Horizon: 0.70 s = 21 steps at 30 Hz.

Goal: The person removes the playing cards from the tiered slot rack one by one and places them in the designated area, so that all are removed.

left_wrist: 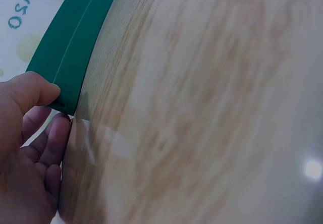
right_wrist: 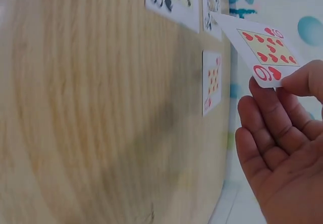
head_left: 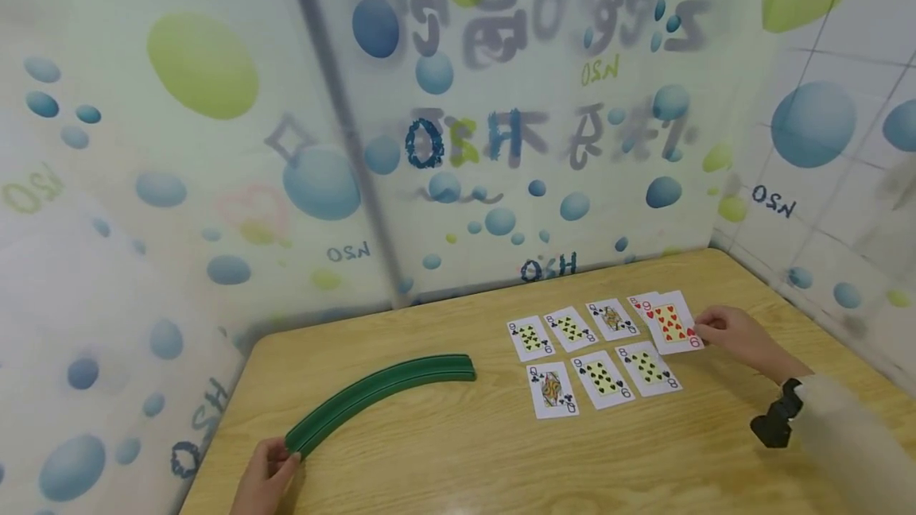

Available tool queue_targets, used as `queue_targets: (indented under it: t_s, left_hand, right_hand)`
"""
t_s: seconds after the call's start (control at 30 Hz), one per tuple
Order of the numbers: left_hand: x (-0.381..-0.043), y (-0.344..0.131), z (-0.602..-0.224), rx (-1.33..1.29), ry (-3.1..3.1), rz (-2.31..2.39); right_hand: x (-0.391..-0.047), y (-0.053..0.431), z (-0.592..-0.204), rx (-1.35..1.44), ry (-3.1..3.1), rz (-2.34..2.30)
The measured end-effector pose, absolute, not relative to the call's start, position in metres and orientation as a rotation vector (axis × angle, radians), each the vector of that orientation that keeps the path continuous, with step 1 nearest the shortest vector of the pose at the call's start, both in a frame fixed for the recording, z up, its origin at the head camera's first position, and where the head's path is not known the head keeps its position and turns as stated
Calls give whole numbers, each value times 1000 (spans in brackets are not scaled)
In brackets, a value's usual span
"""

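Note:
My left hand (head_left: 265, 477) grips the near end of a long green curved card holder (head_left: 379, 389). In the left wrist view, the thumb lies on top of the card holder (left_wrist: 75, 42) and the fingers curl at its end. A nine of hearts (head_left: 673, 324) is pinched by a corner in my right hand (head_left: 744, 336). The right wrist view shows this nine of hearts (right_wrist: 267, 52) raised and tilted, apart from the table. Below it, the eight of hearts (right_wrist: 212, 82) lies flat; in the head view the raised card partly covers it.
Several face-up cards lie in two rows: a nine (head_left: 530, 338), an eight (head_left: 570, 328) and a queen (head_left: 612, 319) behind; a queen (head_left: 552, 390), a nine (head_left: 603, 378) and an eight (head_left: 648, 368) in front. The wooden table (head_left: 458, 451) meets a patterned curtain (head_left: 444, 237).

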<state>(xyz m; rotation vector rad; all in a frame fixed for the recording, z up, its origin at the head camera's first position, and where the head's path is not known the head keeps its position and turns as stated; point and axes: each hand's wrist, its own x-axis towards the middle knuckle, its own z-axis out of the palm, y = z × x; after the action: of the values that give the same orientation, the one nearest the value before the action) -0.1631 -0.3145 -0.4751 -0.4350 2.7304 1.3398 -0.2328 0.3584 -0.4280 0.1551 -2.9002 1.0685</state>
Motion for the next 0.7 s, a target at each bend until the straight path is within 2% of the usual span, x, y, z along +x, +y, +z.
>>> queue_targets:
  t_s: [0.37, 0.5, 0.7]
  left_hand:
    - [-162, -314, -476, -405, 2790, 1307]
    - [-162, -313, -477, -423, 2777, 1312]
    - [-163, -311, -476, -437, 2767, 1316]
  right_hand:
    - [-224, 393, -448, -33, -2993, 1058]
    - [-223, 397, -454, -135, -3013, 1102]
    - [-222, 395, -458, -139, -3021, 1101]
